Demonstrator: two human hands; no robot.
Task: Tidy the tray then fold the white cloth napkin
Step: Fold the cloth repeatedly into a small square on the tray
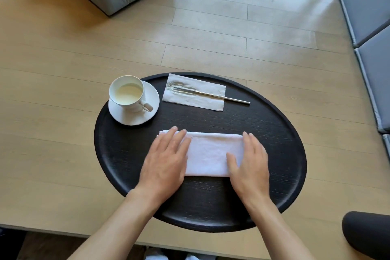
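A round black tray [263,175] with a fine wood grain and a low raised rim is seen on a pale wooden table [52,133]; all places below are given relative to this tray. On its near half, roughly centred, the white cloth napkin [211,154] is laid flat, folded into a wide rectangle with a soft, slightly nubbly weave; layered edges are visible at its far left corner. The left hand [166,160] is pressed palm-down on the napkin's left end, fingers extended and slightly spread, nothing grasped. The right hand [249,162] is laid flat on the right end in the same way, thumb stretched across the cloth, grip released.

At the tray's far left, a smooth white saucer [152,95] is set partly over the rim, and a white cup [126,93] filled with a creamy pale liquid stands on it, its squared handle turned toward the tray's centre. At the far middle, a thin crinkled paper napkin [198,101] of rectangular shape is spread out, and a slim polished metal fork [211,94] is laid across it, the handle projecting rightward onto bare tray.
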